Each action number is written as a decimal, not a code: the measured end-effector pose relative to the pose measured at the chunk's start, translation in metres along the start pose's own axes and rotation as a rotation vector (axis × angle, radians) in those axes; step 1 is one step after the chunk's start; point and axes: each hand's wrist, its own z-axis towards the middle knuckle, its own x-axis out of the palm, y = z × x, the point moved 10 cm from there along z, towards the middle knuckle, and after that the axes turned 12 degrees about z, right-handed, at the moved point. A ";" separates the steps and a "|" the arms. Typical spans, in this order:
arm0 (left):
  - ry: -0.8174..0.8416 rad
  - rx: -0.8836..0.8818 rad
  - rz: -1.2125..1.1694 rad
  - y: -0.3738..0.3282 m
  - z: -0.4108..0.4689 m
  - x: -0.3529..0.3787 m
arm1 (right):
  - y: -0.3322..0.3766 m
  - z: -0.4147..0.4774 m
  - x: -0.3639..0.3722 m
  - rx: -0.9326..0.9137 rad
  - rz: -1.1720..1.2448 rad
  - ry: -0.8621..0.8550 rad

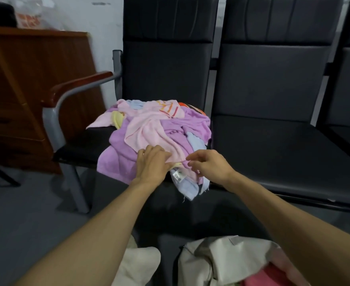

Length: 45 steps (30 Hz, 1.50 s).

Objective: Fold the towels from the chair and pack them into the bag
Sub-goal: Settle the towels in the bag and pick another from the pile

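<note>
A heap of towels lies on the seat of the left black chair [81,145]. A pale pink towel [147,131] lies on top of purple towels [116,159]. A light blue towel [187,186] with a white label hangs over the seat's front edge. My left hand [152,164] grips the near edge of the pink towel, fingers curled into the cloth. My right hand [208,165] pinches the same edge a little to the right. A beige bag [221,259] stands open on the floor at the bottom, with pink cloth inside.
A second black chair [273,141] joins on the right, its seat bare. A wooden desk [25,79] stands at the left behind the chair's armrest [77,83]. My light trouser leg [137,265] shows at the bottom. The floor is grey.
</note>
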 end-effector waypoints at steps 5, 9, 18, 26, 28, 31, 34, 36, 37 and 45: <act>-0.114 -0.129 -0.097 0.008 0.004 -0.012 | -0.008 -0.006 -0.013 0.033 0.095 -0.010; -0.147 -0.201 -0.671 0.007 -0.002 -0.032 | -0.008 -0.009 -0.020 0.057 0.260 -0.039; 0.119 0.076 -0.979 -0.074 -0.018 -0.044 | -0.004 -0.002 -0.022 0.250 0.943 -0.084; 0.306 0.227 -0.890 -0.115 -0.023 -0.040 | -0.018 -0.024 -0.087 0.171 0.792 -0.217; 0.300 0.200 -0.872 -0.123 -0.020 -0.040 | -0.019 -0.036 -0.112 0.148 0.740 -0.229; 0.181 0.018 -0.942 -0.120 -0.010 -0.040 | -0.022 -0.055 -0.148 0.102 0.705 -0.212; 0.129 -0.119 -0.886 -0.124 -0.003 -0.028 | -0.039 -0.076 -0.177 0.109 0.631 -0.228; 0.118 -0.170 -0.824 -0.134 0.000 -0.018 | -0.059 -0.091 -0.197 0.156 0.468 -0.261; 0.127 -0.186 -0.787 -0.142 0.001 -0.012 | -0.070 -0.098 -0.205 0.181 0.373 -0.270; 0.263 -0.191 -0.406 -0.195 0.000 0.039 | -0.101 -0.119 -0.216 0.167 -0.452 -0.046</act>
